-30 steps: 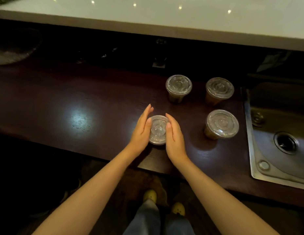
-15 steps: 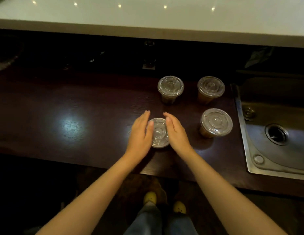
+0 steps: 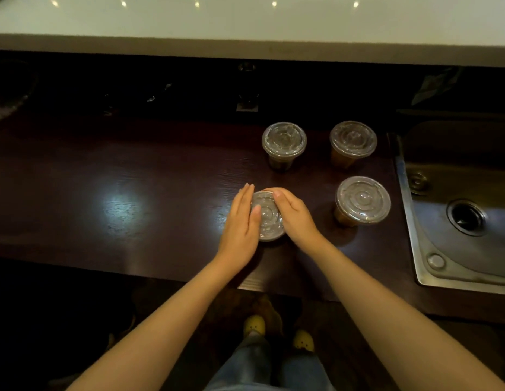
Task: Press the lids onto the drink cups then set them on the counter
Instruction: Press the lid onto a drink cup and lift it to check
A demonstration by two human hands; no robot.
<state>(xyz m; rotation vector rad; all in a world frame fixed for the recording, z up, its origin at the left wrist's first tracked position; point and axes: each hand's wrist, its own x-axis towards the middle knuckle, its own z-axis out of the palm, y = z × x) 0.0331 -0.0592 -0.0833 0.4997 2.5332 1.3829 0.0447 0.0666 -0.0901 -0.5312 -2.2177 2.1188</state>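
Just now the right hand (image 3: pixel 295 218) fingers curl over the lid (image 3: pixel 269 218) far rim, straight before; left hand (image 3: pixel 240 224) flat, fingers straight, pressing. Likely final seal.

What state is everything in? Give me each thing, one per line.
Near cup: upright, lid on, between both hands.
Back left cup: lidded, upright.
Back right cup: lidded, upright.
Right cup: lidded, upright.
Left hand: flat, pressing on near cup.
Right hand: fingers curled over near cup's rim.
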